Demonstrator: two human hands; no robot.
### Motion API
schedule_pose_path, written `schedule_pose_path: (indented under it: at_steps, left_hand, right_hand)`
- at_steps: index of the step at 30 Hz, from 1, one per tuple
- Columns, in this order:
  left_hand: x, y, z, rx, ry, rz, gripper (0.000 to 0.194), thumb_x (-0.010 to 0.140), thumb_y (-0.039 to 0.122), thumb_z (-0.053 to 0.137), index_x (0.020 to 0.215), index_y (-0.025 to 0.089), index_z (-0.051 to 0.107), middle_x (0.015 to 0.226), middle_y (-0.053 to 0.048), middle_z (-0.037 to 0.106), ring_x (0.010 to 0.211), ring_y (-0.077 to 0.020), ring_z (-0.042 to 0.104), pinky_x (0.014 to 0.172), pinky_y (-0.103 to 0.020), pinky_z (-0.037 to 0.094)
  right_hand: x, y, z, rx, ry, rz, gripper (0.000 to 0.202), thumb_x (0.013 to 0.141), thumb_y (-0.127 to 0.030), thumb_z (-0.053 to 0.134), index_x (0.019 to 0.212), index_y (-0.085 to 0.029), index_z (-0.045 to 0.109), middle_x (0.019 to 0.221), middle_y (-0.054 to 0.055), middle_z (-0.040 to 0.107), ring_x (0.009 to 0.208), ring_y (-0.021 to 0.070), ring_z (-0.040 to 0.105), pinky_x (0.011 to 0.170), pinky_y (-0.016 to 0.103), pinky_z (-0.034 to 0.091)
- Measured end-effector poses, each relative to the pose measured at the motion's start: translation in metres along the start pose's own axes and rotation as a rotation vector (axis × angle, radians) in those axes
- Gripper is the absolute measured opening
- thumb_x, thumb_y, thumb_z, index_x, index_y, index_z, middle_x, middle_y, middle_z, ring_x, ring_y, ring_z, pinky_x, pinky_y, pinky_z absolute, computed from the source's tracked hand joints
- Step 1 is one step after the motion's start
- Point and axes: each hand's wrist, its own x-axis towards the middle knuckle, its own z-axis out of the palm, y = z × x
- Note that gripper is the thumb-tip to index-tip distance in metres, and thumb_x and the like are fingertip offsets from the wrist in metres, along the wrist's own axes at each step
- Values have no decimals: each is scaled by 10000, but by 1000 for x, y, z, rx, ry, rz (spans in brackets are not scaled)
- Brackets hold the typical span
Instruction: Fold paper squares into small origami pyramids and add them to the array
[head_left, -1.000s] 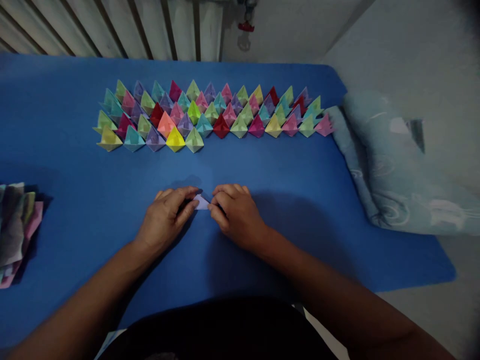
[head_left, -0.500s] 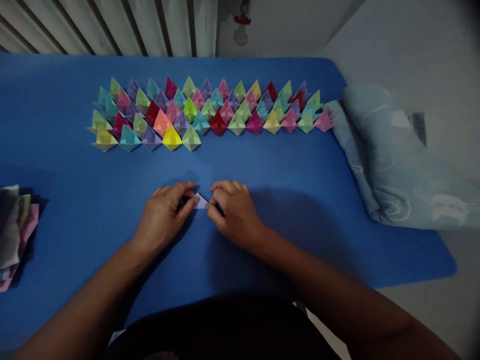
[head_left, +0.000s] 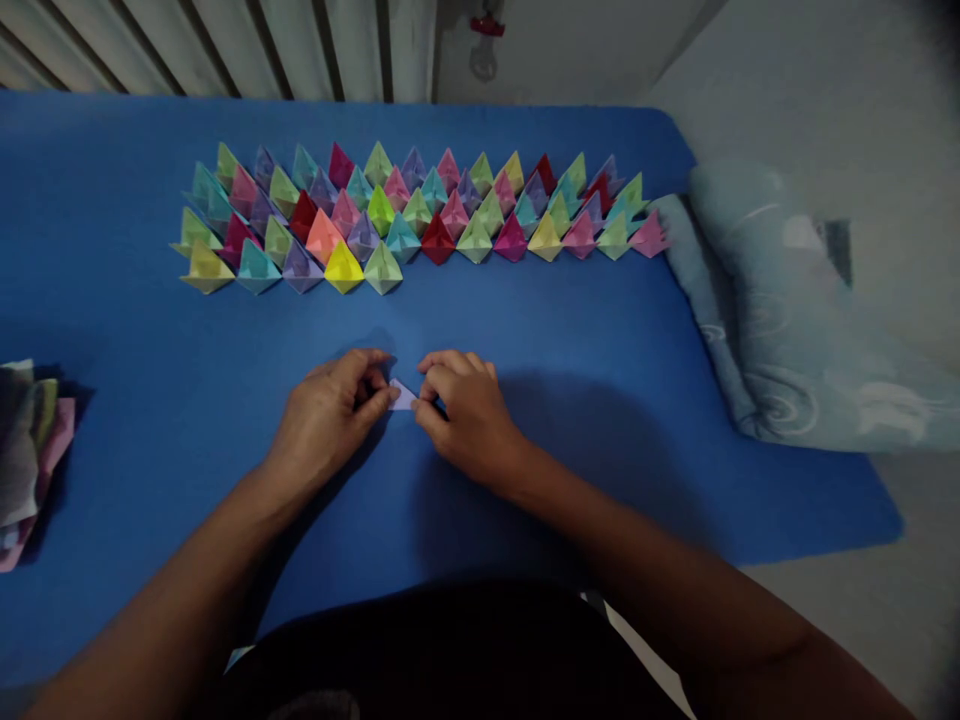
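Note:
Between my hands is a small folded piece of pale lilac paper [head_left: 403,396], triangular where it shows. My left hand [head_left: 330,405] pinches its left end between thumb and fingers. At the right corner, my right hand [head_left: 466,410] grips it with thumb and curled forefinger. The fingers cover both ends of the paper. Beyond the hands, several rows of folded paper boats [head_left: 382,268] stand close together in many colours, among them a bright yellow boat [head_left: 344,270] in the front row.
Everything lies on a blue mat [head_left: 187,400]. A stack of loose coloured papers [head_left: 30,460] is at the left edge. On the right rests a folded grey-green blanket [head_left: 810,330]. Pale slats [head_left: 285,50] stand behind the mat, and a red-topped pacifier [head_left: 486,40] hangs beside them.
The view has shifted slightly, so the boats and mat sit a little higher in the picture. Both hands keep hold of the lilac paper, with only small finger movements.

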Motion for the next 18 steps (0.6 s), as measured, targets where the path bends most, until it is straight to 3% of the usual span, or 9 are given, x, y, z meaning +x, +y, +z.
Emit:
schedule_pose_path:
  at_steps: [4, 8, 12, 15, 18]
  left_hand:
    - [4, 0, -3, 25, -51, -41, 354, 831, 321, 633, 1164, 206, 597, 804, 7, 647, 731, -169, 608, 706, -307, 483]
    - [7, -1, -3, 85, -74, -2, 364, 827, 299, 633, 1175, 201, 596, 795, 0, 631, 738, -174, 587, 700, -310, 461]
    - [7, -4, -3, 87, -77, 15, 378, 833, 311, 621, 1191, 197, 584, 806, -9, 635, 732, -174, 580, 688, -308, 450]
    - [7, -5, -3, 84, -68, 15, 372, 837, 284, 595, 1200, 205, 575, 822, -15, 645, 753, -179, 588, 698, -310, 445]
    - [8, -5, -2, 76, -65, 17, 379, 832, 284, 589, 1202, 202, 572, 807, -13, 639, 748, -179, 590, 686, -307, 434]
  right_hand:
    - [0, 0, -2, 38, 8, 22, 62, 792, -128, 581, 778, -188, 586, 1109, 71, 641, 1008, 233, 540, 852, 380, 349]
    - [2, 8, -3, 161, 44, 7, 171, 734, -40, 528, 771, -201, 571, 1007, 42, 642, 971, 202, 554, 855, 359, 380]
    - [4, 8, 4, 354, 150, -26, 102, 823, -127, 512, 804, -215, 560, 850, 3, 608, 823, 148, 557, 771, 284, 425]
    - [8, 1, 11, 293, 68, -175, 99, 881, -171, 483, 886, -211, 574, 868, 9, 613, 822, 149, 554, 773, 277, 422]
    - [13, -5, 14, 129, -39, -181, 146, 883, -132, 453, 932, -199, 574, 917, 35, 615, 861, 165, 561, 800, 290, 420]
